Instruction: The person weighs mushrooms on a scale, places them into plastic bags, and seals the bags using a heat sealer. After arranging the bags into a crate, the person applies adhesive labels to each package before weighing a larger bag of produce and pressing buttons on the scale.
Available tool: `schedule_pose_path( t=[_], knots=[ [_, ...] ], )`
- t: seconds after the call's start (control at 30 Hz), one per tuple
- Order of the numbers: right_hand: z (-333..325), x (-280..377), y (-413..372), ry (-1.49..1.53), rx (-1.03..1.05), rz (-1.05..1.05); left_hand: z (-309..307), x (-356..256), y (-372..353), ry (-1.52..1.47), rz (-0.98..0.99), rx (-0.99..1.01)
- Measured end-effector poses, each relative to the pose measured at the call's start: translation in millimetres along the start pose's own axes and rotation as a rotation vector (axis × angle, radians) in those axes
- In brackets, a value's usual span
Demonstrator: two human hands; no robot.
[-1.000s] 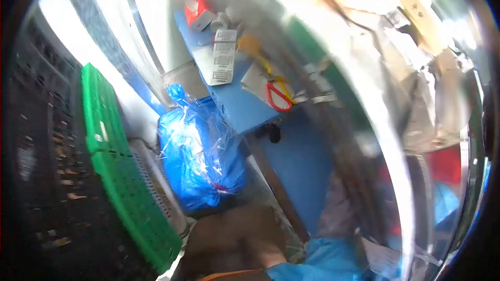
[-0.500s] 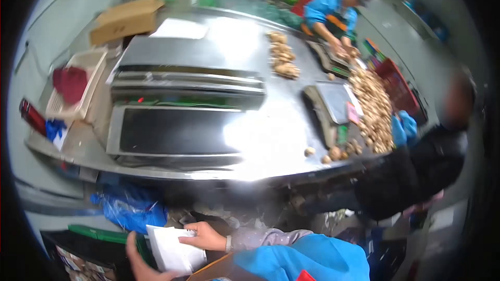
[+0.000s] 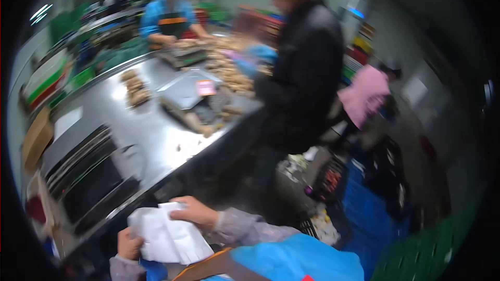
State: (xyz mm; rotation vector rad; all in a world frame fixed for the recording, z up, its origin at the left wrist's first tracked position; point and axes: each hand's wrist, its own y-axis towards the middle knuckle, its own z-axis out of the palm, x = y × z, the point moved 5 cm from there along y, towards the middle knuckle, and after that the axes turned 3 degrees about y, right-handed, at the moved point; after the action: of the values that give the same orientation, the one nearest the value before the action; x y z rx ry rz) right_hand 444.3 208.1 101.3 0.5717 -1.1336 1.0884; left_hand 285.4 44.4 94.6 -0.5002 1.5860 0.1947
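Note:
A small stack of white paper sheets [image 3: 174, 239] is held in front of my body, over the floor beside the metal table. On its left edge, my left hand [image 3: 129, 243] is closed with the fingers curled onto the paper. From the right, my right hand [image 3: 195, 212] pinches the top edge between thumb and fingers. The sheets look slightly fanned and creased, and blur hides anything printed on them.
The metal table [image 3: 117, 119] carries a black-topped machine [image 3: 88, 177], a scale [image 3: 185, 88] and heaped brown, potato-like produce [image 3: 229, 70]. A dark-jacketed person [image 3: 307, 67] stands at its edge; a blue-sleeved person [image 3: 169, 21] works behind. Blue crates [image 3: 354, 218] are right.
The view has swung to the right, bringing more people and crates in. My left hand, spread at the papers' side before, is now curled on their left edge. The papers are raised higher.

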Motion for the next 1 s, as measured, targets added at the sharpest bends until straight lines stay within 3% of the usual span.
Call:
schedule_pose_path(
  t=[0.03, 0.07, 0.2, 0.23, 0.27, 0.33, 0.37, 0.4, 0.43, 0.5, 0.57, 0.6, 0.63, 0.7, 0.83, 0.9, 0.97, 1.0],
  knots=[
    [-17.6, 9.0, -3.1, 0.153, -0.014, -0.051, 2.5, 8.0, 10.7, -0.026, 0.056, -0.017],
    [-38.6, 14.9, -5.5, 0.29, -0.05, -0.056, 1.1, 37.1, 23.0, -0.283, 0.027, -0.075],
    [-123.7, 55.9, -55.6, 0.556, -0.125, -0.079, 82.8, -16.6, 33.0, -0.287, 0.057, 0.021],
    [-141.1, 55.9, -70.1, 0.471, -0.117, -0.115, 107.5, -27.8, 34.3, -0.275, 0.052, 0.125],
    [-176.5, 46.4, -77.8, 0.133, -0.215, -0.243, 129.0, -35.1, 39.2, -0.264, 0.043, 0.203],
    [-205.6, 47.3, -101.3, 0.257, -0.168, -0.129, 169.6, -59.4, 54.8, -0.074, 0.163, 0.182],
    [-214.5, 48.1, -112.7, 0.267, -0.177, -0.056, 173.8, -56.6, 67.0, 0.227, 0.343, 0.101],
    [-222.0, 48.0, -118.2, 0.278, -0.168, -0.081, 193.2, -71.2, 67.3, 0.3, 0.482, 0.137],
    [-226.9, 45.9, -123.9, 0.331, -0.179, -0.068, 214.2, -96.7, 61.5, 0.47, 0.463, 0.221],
    [-234.3, 45.4, -140.7, 0.372, -0.18, 0.025, 236.5, -113.4, 51.0, 0.786, 0.844, 0.251],
    [-255.3, 33.4, -144.5, 0.334, -0.144, -0.091, 232.1, -78.3, 58.6, 0.22, 0.299, 0.169],
    [-256.7, 33.0, -146.8, 0.398, -0.154, -0.075, 224.2, -72.3, 59.5, 0.074, 0.211, -0.067],
    [-255.2, 34.5, -147.7, 0.459, -0.165, -0.058, 214.5, -51.1, 59.0, -0.173, -0.059, -0.117],
    [-252.8, 38.2, -144.1, -0.001, -0.12, -0.212, 211.1, -25.3, 62.4, -0.578, -0.209, -0.17],
    [-236.8, 26.3, -130.1, 0.074, 0.043, -0.158, 204.5, -3.0, 49.4, -0.823, -0.293, -0.184],
    [-245.1, 16.1, -118.8, 0.047, -0.014, -0.014, 195.0, 7.3, 37.2, -0.783, -0.301, -0.292],
    [-244.0, 21.2, -104.0, -0.309, -0.067, -0.047, 177.8, 9.4, 25.6, -0.382, -0.216, -0.433],
    [-247.7, 14.1, -95.6, -0.162, -0.075, -0.116, 177.6, 11.2, 20.5, -0.368, -0.167, -0.49]
  ],
)
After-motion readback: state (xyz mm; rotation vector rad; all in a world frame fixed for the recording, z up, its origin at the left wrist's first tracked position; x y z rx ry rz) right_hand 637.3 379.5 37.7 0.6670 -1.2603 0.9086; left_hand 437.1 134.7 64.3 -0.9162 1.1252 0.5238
